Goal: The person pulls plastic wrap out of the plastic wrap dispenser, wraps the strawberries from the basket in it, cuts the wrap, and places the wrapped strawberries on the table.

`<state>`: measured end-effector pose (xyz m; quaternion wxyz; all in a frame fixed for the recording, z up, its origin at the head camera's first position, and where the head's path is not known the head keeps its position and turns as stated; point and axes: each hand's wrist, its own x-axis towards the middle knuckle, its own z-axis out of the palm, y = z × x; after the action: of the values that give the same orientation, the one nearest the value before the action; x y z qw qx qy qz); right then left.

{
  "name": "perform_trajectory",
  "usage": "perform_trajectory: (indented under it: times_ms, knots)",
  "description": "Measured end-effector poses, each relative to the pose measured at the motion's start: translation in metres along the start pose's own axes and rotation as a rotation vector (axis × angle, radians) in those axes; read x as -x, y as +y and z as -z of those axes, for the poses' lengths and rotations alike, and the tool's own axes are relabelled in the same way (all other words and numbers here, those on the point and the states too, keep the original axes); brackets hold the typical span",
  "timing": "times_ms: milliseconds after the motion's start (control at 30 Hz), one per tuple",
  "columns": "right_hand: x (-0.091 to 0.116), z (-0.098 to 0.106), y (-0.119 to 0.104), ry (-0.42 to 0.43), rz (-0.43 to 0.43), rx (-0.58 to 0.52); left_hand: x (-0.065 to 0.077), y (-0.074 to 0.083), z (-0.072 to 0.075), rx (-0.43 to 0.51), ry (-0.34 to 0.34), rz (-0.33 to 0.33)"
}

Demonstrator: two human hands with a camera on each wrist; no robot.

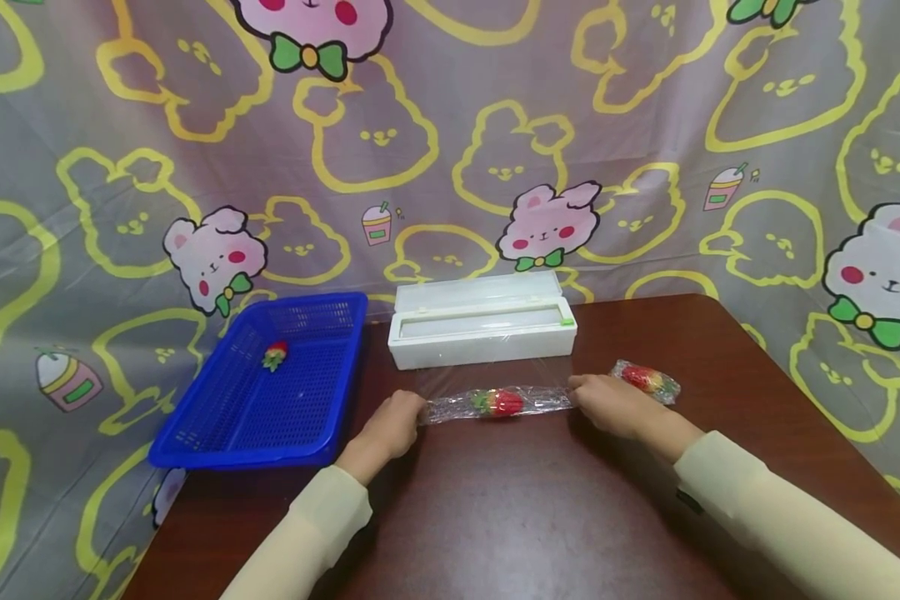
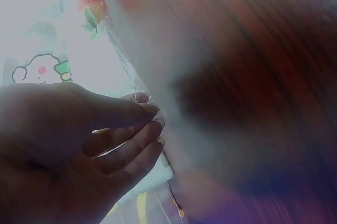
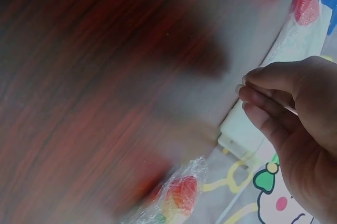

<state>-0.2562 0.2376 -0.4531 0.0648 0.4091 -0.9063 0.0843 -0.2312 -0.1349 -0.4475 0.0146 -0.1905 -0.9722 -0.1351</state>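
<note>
A strawberry (image 1: 507,403) with green leaves lies in a strip of clear plastic wrap (image 1: 450,408) stretched between both hands. My left hand (image 1: 399,422) pinches the strip's left end; in the left wrist view, the thumb and fingers (image 2: 150,109) meet on the film. At the right end my right hand (image 1: 607,403) pinches the wrap between thumb and fingertips, also visible in the right wrist view (image 3: 295,103). Behind the strip, film runs back toward a white plastic wrap dispenser box (image 1: 487,346) with its lid raised.
A second strawberry (image 1: 645,380), wrapped in film, lies just beyond the right hand. To the left stands a blue plastic basket (image 1: 258,457) holding one unwrapped strawberry (image 1: 275,354). A patterned curtain (image 1: 450,125) hangs behind the brown table (image 1: 510,517).
</note>
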Motion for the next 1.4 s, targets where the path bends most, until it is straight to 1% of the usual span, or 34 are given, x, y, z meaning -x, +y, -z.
perform_trajectory:
  times_ms: [100, 267, 500, 667, 733, 900, 967, 1067, 1200, 1267, 1400]
  knots:
    - [0.0, 0.0, -0.002, 0.002, 0.013, 0.01, 0.002, 0.0, 0.001, -0.001, 0.007, -0.014]
    - [0.003, -0.002, -0.002, 0.002, 0.009, 0.014, 0.005, 0.002, 0.003, 0.012, 0.026, -0.038]
    - [0.011, -0.004, -0.008, -0.017, 0.037, 0.035, 0.012, 0.003, 0.003, 0.014, 0.016, -0.066]
    - [0.015, -0.004, -0.011, 0.013, 0.039, 0.005, 0.019, 0.003, 0.004, 0.014, 0.025, -0.097]
    - [0.017, -0.003, -0.013, 0.017, 0.038, -0.009, 0.023, 0.004, 0.005, 0.011, 0.018, -0.102]
    - [0.026, -0.002, -0.015, 0.001, 0.029, -0.033, 0.032, 0.005, 0.005, 0.023, -0.026, -0.099]
    - [0.029, -0.002, -0.016, -0.002, 0.027, -0.037, 0.035, 0.005, 0.005, 0.026, -0.031, -0.113]
    - [0.032, -0.003, -0.017, 0.0, 0.006, -0.023, 0.039, 0.003, 0.003, 0.011, -0.022, -0.137]
    - [0.031, -0.006, -0.02, 0.009, -0.024, -0.009, 0.041, -0.001, 0.002, 0.005, -0.018, -0.123]
    - [0.029, -0.007, -0.02, 0.026, -0.017, -0.005, 0.04, -0.002, 0.0, 0.008, -0.013, -0.121]
    - [0.026, -0.01, -0.019, 0.063, 0.011, -0.011, 0.039, -0.006, -0.001, 0.032, 0.035, -0.164]
